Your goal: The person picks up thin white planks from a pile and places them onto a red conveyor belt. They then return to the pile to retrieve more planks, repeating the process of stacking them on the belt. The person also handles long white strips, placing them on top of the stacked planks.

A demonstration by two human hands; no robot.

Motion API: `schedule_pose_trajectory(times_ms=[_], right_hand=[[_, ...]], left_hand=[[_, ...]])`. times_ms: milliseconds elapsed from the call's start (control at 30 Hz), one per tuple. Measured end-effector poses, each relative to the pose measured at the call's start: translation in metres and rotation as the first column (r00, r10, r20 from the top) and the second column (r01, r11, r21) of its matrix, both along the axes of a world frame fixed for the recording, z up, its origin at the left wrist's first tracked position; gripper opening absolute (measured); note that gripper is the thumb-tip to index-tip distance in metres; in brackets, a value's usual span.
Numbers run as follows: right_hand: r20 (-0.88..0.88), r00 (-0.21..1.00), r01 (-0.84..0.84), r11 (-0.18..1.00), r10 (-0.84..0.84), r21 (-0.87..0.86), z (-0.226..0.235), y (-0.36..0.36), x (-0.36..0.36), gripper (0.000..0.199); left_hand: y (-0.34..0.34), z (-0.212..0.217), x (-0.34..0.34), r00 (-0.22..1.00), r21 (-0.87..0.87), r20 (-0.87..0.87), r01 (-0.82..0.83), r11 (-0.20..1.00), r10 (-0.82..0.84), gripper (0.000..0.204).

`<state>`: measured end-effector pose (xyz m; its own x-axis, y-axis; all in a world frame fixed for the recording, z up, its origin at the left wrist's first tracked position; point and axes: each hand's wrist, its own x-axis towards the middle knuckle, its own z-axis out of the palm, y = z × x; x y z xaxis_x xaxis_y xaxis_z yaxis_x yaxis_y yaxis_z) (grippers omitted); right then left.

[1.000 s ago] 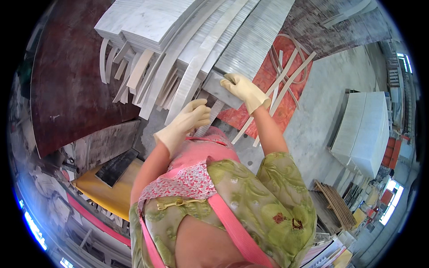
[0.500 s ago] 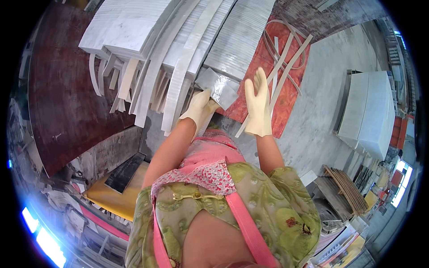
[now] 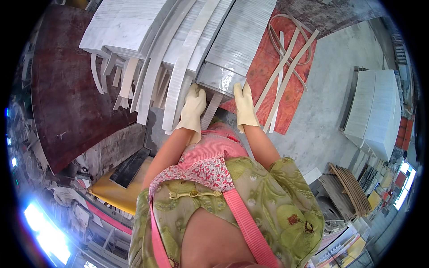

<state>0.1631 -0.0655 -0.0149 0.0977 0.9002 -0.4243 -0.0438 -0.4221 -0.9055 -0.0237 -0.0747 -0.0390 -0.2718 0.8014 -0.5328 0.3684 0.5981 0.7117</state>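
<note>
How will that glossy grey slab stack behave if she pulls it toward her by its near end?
Likely heavy: the grey slab stack looks like many stone sheets on edge. Probably stiff, not floppy; its edges stay straight. The near face looks glossy, so the gloved left hand and right hand at its corners may slip.

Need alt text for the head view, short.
Both gloved hands, left hand and right hand, press on the near end of a grey stone slab stack. Curved white stone strips lie to its left, on a red board.
</note>
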Motion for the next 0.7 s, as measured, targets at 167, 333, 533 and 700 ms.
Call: schedule_pose_trajectory(times_ms=[167,333,533,700], right_hand=[[-0.046,0.996,0.075,0.997,-0.075,0.0,-0.003,0.009,-0.01,0.059],[-0.007,0.997,0.073,0.993,-0.074,-0.093,0.014,0.014,-0.018,0.055],[0.229,0.973,0.036,0.99,-0.003,-0.136,0.018,0.016,-0.015,0.056],[0.039,0.997,0.064,0.997,-0.062,-0.044,0.01,0.012,-0.014,0.056]], left_hand=[[0.028,0.037,0.007,0.966,-0.249,-0.195,0.12,0.961,-0.171,0.052],[0.036,0.047,0.008,0.94,-0.275,-0.236,0.177,0.945,-0.244,0.046],[0.022,0.014,-0.002,0.693,-0.07,-0.508,0.559,0.826,-0.511,0.03],[0.015,-0.003,-0.003,0.685,-0.022,-0.529,0.579,0.815,-0.501,0.023]])
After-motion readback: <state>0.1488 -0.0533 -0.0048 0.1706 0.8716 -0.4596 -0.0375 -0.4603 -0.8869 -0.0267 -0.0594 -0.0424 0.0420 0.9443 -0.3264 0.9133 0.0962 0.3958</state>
